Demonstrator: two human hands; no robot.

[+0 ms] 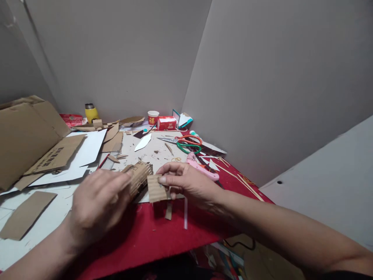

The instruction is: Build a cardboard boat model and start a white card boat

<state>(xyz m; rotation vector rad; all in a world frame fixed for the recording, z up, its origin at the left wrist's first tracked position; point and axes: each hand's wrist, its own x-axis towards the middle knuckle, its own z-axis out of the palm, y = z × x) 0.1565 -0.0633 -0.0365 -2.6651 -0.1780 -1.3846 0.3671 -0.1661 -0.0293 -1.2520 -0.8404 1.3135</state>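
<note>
My right hand (182,181) pinches a small rectangular piece of corrugated cardboard (156,189) between thumb and fingers, above the table's near edge. My left hand (100,198) is curled and smeared by motion. Its fingertips overlap the near side of a built-up corrugated cardboard piece (140,174), but whether they grip it I cannot tell. Just below the held piece lies a narrow cardboard strip (168,211). Beside that strip rests a clear glue stick (185,213). A pink glue gun (201,167) lies partly behind my right hand.
Scissors with orange and green handles (186,144) lie behind my right hand. A large cardboard box (26,136) stands at left, near white sheets (90,149). Along the back are a yellow bottle (91,113), a paper cup (153,118) and a red box (166,123). Thin sticks (247,186) lie at right.
</note>
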